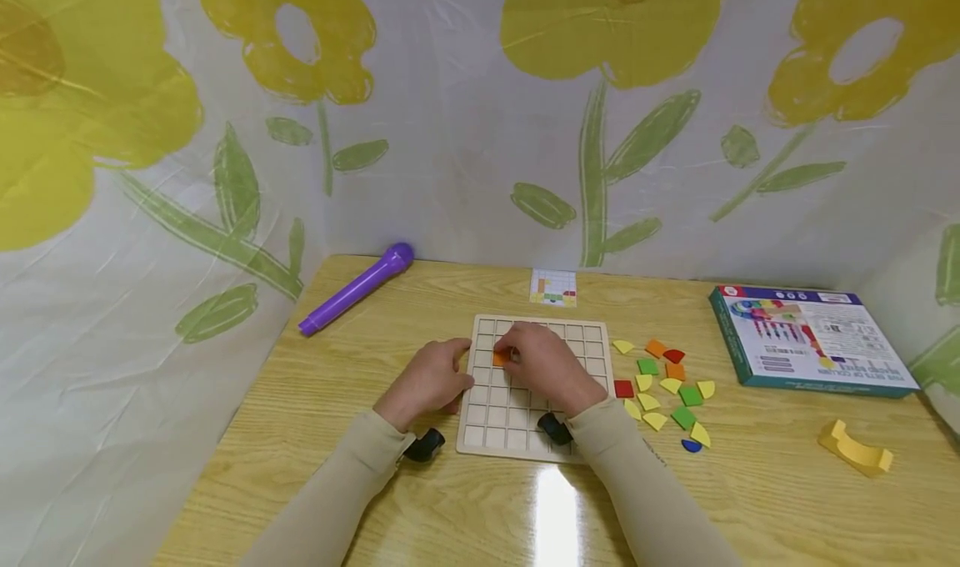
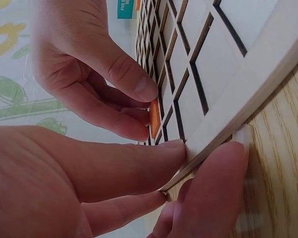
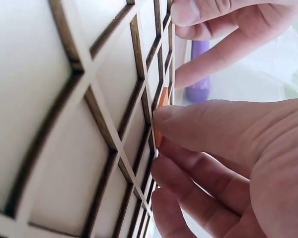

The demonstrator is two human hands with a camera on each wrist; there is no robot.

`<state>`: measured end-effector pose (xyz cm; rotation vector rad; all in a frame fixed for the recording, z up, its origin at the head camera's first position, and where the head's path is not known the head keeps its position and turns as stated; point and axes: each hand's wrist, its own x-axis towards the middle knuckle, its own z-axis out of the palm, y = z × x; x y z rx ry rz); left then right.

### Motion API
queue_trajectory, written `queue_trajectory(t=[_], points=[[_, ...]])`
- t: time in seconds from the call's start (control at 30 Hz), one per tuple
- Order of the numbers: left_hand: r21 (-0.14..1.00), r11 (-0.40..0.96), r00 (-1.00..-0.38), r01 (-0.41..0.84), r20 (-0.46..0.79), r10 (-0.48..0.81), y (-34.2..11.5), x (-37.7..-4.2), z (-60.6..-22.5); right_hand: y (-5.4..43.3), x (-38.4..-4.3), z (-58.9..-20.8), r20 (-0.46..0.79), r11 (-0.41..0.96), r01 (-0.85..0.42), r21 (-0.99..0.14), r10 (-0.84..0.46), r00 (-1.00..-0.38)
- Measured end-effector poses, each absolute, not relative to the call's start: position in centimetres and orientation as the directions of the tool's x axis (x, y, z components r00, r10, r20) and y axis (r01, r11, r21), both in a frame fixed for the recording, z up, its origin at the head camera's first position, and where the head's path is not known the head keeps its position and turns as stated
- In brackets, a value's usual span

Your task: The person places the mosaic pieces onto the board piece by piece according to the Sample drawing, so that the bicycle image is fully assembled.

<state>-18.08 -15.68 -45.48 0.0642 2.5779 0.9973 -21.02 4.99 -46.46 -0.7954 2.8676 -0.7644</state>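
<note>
My right hand [image 1: 543, 367] pinches an orange square tile [image 1: 499, 358] between thumb and fingers, at a cell in the upper left part of the pale wooden grid board [image 1: 496, 417]. In the right wrist view the tile [image 3: 158, 138] stands partly raised from the grid, its far side behind the thumb. My left hand [image 1: 431, 377] is at the board's left edge. Its fingertips touch the rim there, as the left wrist view shows, with the fingers fairly straight and not wrapped around the board.
Right of the board lie several loose tiles: yellow quarter-rounds [image 1: 655, 421], green squares [image 1: 683, 418], a red square [image 1: 624, 389], a blue piece [image 1: 692, 446]. A pattern card [image 1: 553, 288] lies behind the board. A purple microphone [image 1: 358, 290], a box [image 1: 810, 338] and a yellow curved block [image 1: 855, 449] stand farther out.
</note>
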Motion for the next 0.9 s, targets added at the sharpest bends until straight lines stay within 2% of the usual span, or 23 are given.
queue_trajectory(t=[0.2,0.33,0.6,0.9], points=[[0.664,0.739,-0.933,-0.114,-0.326,0.149,-15.6,-18.1,-45.4,5.9,-21.1,-45.6,0.051,0.742,-0.443,-0.504,-0.486,-0.872],[0.675,0.725,-0.933,-0.140,-0.335,0.132,-15.6,-18.1,-45.6,8.2,-20.7,-45.1,0.050,0.752,-0.409,-0.516,-0.450,-0.891],[0.719,0.673,-0.930,-0.171,-0.344,0.131,-15.9,-17.9,-46.2,17.1,-18.9,-45.0,0.013,0.798,-0.279,-0.534,-0.323,-0.946],[0.728,0.665,-0.926,-0.168,-0.348,0.148,-15.5,-18.1,-46.2,25.9,-17.2,-45.9,-0.017,0.856,-0.142,-0.497,-0.173,-0.985]])
